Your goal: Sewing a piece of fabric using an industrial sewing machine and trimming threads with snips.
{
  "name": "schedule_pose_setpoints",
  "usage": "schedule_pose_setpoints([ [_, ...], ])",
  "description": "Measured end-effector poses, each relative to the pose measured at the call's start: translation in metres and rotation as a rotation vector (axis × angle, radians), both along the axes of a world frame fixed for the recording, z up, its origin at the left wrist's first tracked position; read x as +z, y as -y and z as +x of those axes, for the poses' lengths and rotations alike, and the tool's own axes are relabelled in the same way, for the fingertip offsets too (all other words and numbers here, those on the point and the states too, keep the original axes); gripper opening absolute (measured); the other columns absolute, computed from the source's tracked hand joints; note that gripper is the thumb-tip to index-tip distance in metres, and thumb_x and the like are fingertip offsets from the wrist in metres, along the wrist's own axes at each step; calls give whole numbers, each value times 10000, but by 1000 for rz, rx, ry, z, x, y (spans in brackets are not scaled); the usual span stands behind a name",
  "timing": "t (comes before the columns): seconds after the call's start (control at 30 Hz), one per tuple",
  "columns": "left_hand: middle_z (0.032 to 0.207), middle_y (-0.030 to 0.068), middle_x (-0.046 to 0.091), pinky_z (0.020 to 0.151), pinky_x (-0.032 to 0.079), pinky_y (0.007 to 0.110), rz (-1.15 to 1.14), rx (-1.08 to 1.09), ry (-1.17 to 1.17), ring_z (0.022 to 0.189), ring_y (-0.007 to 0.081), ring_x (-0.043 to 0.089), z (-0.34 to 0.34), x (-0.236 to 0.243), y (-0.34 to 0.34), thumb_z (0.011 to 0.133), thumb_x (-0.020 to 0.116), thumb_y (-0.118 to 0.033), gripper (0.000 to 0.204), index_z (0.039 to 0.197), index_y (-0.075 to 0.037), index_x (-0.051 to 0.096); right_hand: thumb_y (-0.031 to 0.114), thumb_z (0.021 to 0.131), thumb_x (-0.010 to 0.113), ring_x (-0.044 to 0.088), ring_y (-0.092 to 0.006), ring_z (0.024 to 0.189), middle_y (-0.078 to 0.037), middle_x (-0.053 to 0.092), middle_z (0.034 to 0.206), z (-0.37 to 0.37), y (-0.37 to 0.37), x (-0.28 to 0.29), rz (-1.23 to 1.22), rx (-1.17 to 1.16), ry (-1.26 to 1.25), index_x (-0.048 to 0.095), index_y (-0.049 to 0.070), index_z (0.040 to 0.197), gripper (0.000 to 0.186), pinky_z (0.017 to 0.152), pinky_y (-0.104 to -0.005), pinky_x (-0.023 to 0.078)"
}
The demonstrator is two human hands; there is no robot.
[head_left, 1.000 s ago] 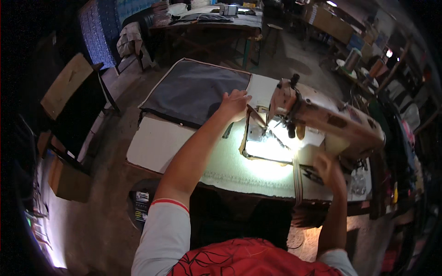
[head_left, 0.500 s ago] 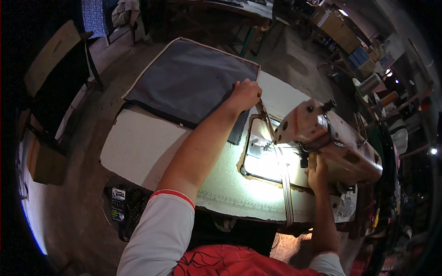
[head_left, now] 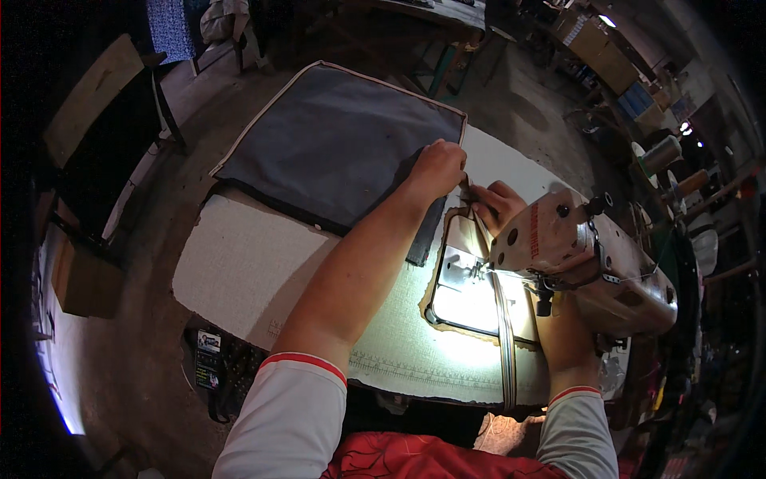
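Note:
A dark grey fabric panel (head_left: pixel 335 148) with a pale bound edge lies over the far left of the sewing table. My left hand (head_left: pixel 437 169) is closed on the panel's right edge, fingertips hidden from view. Passing beneath the arm of the sewing machine (head_left: pixel 550 231), my right hand (head_left: pixel 499 203) bends its fingers round a narrow strip just beyond the machine's head. This striped binding tape (head_left: pixel 505 335) runs from the table's front edge, past the lit needle area, up to my hands. A dark flap of fabric hangs below my left wrist.
The pale table top (head_left: pixel 231 255) carries a printed ruler along its front. Thread spools (head_left: pixel 662 156) stand right of the machine. A wooden chair (head_left: pixel 100 96) is at the left, a phone-like dark item (head_left: pixel 209 359) near the table's front left, and another table (head_left: pixel 415 12) at the back.
My right hand has moved from the machine's near side, under its arm, to the tape by my left hand. My left hand stays closed on the panel's edge. The whole view has shifted slightly.

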State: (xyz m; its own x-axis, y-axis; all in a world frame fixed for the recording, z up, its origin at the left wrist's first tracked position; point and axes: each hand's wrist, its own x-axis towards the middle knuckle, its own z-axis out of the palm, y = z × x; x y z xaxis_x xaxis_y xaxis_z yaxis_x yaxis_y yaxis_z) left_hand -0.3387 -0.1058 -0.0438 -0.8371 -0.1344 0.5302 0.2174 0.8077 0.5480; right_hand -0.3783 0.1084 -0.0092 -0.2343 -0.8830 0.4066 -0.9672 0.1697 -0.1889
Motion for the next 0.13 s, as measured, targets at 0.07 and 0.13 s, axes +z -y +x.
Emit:
schedule_pose_setpoints([
  [0.07,888,147,683,845,511,457,17,-16,-6,955,363,622,0,1,-1,710,773,-162,159,795,-39,718,152,969,621,611,-270,892,-126,548,961,3,-2,8,142,-161,-60,659,26,1211,275,770,-367,485],
  [0.13,944,127,707,892,517,451,26,-5,43,1010,348,633,2,5,-1,710,765,-160,131,784,-59,726,146,1004,562,629,-240,1036,-108,519,1039,4,-8,11,287,-326,-118,627,40,1271,295,876,-332,501],
])
